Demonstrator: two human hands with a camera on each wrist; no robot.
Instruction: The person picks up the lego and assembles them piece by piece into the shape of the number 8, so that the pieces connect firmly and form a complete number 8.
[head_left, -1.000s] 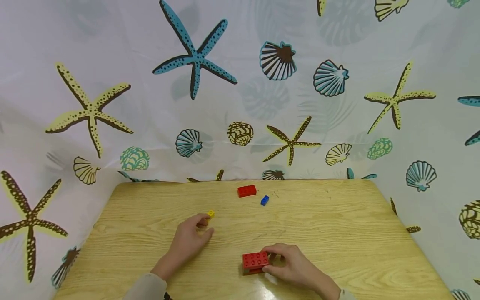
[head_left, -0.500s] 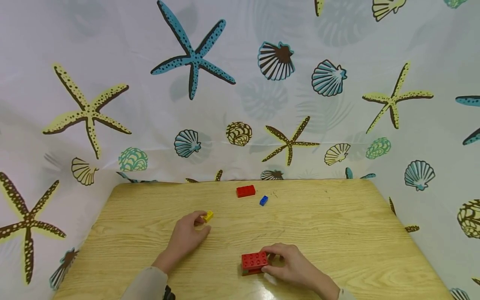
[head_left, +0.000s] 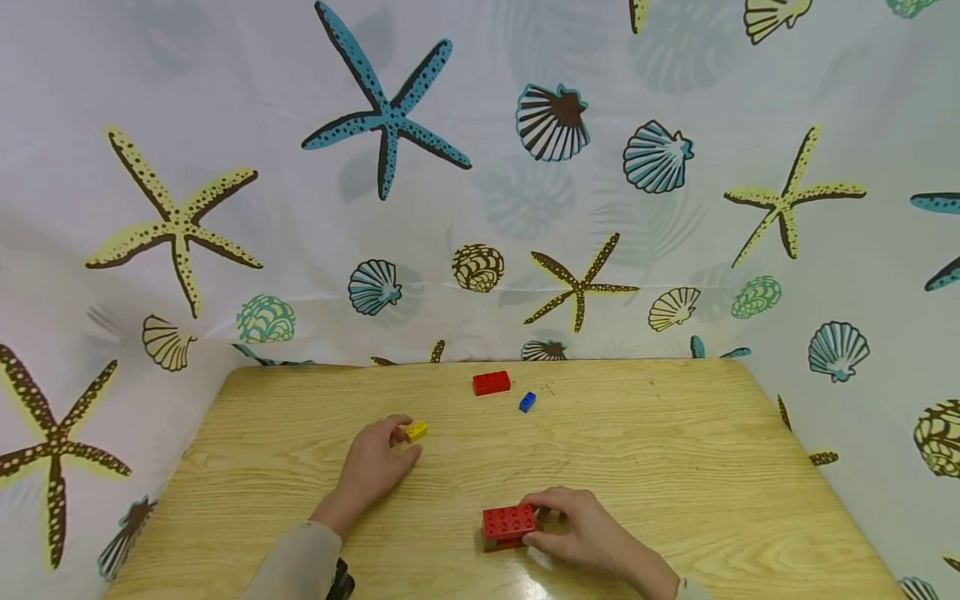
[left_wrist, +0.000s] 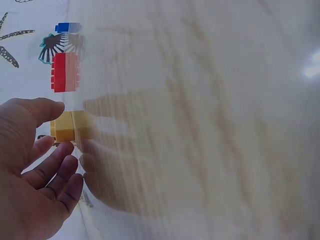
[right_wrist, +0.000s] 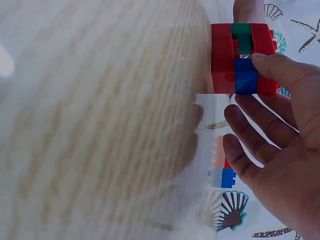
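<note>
A small yellow toy building brick (head_left: pixel 416 431) lies on the table. My left hand (head_left: pixel 372 462) is at its left side, an index fingertip against or very close to it. The thumb stands apart on the near side, and the other fingers are loosely bent in the left wrist view. My right hand (head_left: pixel 585 529) grips the right end of a brick stack (head_left: pixel 508 527) between thumb and fingers. Seen from the right wrist, this stack has a red brick (right_wrist: pixel 222 60) at the bottom, blue (right_wrist: pixel 246 76) and green (right_wrist: pixel 242 39) bricks in the middle, and red on top.
Toward the table's back edge lie a red brick (head_left: pixel 492 382) and a small blue brick (head_left: pixel 527 402) close together. Behind and beside the wooden table (head_left: pixel 660 433) hangs a cloth (head_left: pixel 450 208) printed with starfish and shells.
The yellow brick has turned and now lies more crosswise, slightly further left. My left hand has shifted a little with it. The right hand and its stack have stayed almost still.
</note>
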